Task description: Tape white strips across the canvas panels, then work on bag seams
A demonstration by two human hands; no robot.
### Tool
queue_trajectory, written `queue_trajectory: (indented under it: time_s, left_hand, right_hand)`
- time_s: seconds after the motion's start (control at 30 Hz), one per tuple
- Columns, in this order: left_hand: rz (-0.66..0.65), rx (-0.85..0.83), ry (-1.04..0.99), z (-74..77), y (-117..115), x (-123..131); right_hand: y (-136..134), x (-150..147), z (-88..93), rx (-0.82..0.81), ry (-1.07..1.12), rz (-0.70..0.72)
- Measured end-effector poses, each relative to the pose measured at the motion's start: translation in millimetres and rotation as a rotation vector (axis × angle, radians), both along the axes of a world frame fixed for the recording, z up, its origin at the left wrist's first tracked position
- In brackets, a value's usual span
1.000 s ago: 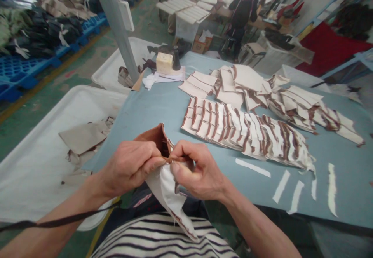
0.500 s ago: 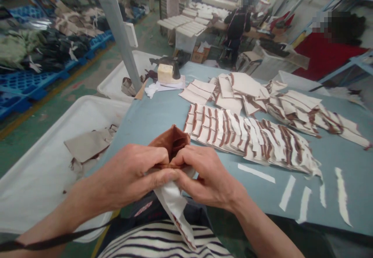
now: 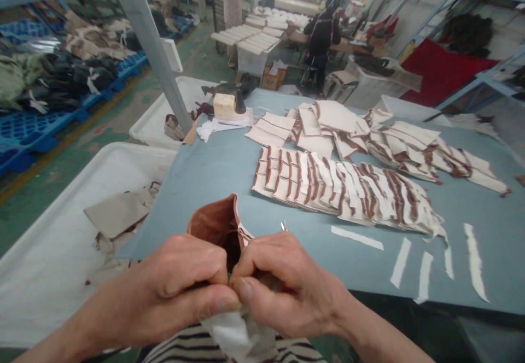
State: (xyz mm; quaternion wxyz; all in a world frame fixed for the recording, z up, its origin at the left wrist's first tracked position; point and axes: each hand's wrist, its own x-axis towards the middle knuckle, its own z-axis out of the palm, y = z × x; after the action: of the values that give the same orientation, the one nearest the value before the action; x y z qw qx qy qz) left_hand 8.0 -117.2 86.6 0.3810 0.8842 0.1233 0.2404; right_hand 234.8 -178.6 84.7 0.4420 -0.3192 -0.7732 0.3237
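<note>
A fabric pouch [image 3: 213, 220] with a brown lining is held close to my body, its mouth standing open away from me. My left hand [image 3: 184, 281] pinches its near edge between thumb and fingers. Right beside it, my right hand [image 3: 283, 284] pinches the same edge, the thumbs almost touching. White cloth [image 3: 229, 334] hangs below the two hands, its lower end out of view. Past my right knuckles shows a small metal tip [image 3: 284, 226]; I cannot tell whether it is held or lies on the table.
On the blue-grey table [image 3: 197, 177] lie a row of overlapping cream pieces with brown edges [image 3: 320, 188], a loose pile of cream pieces [image 3: 340, 122] and several white strips [image 3: 356, 238]. A white bin [image 3: 53, 232] stands at left, beside a metal post [image 3: 151, 46]. People work farther back.
Both hands have come lower and nearer to my body with the pouch. Its brown mouth has tipped left and shows wider. The small metal tip has come into sight.
</note>
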Motion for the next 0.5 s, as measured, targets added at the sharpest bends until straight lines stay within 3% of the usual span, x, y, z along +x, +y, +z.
queue_trajectory:
  time_s: [0.17,0.37,0.5]
  left_hand:
    - [0.087,0.16,0.031,-5.8,1.8,-4.0]
    - [0.102,0.417,0.163,-11.1,-0.1,-2.3]
    - [0.146,0.524,0.176,-15.6,-6.2,3.3]
  right_hand:
    - [-2.4,0.5,-0.9,0.384,-0.367,-0.188]
    - [-14.5,3.3,1.7,0.372,-0.653,-0.162]
    - [-13.5,6.8,-2.5,0.437,-0.7,-0.184]
